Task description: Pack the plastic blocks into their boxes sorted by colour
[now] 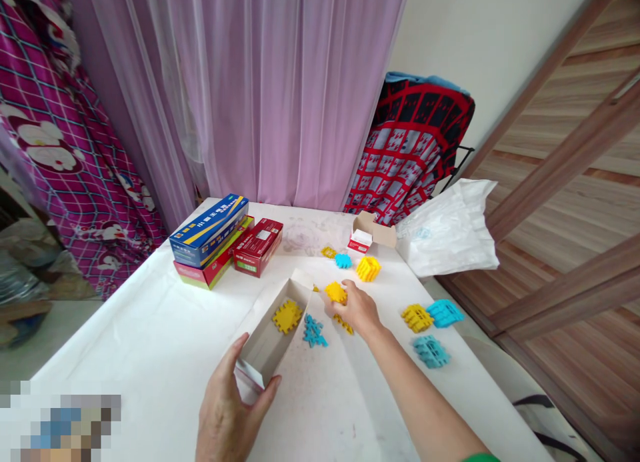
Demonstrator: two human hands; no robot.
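My left hand (227, 402) grips the near end of a long, open cardboard box (264, 359), thumb on one side and fingers on the other. Inside the box lies a flat yellow building piece (287, 317) with notched edges. To the right of the box, my right hand (360, 310) pinches another yellow notched building piece (335, 292) in its fingertips. Blue notched pieces (314, 331) lie on the table between the box and my right forearm. More yellow pieces (344, 324) show partly beneath my right hand.
Yellow pieces (369, 269) and a blue one (343, 261) lie farther back. Blue stacks (431, 351) and a yellow stack (417, 318) sit near the right edge. Closed boxes (210, 232) stand back left; a small open box (361, 241) and white bag (450, 229) are back right.
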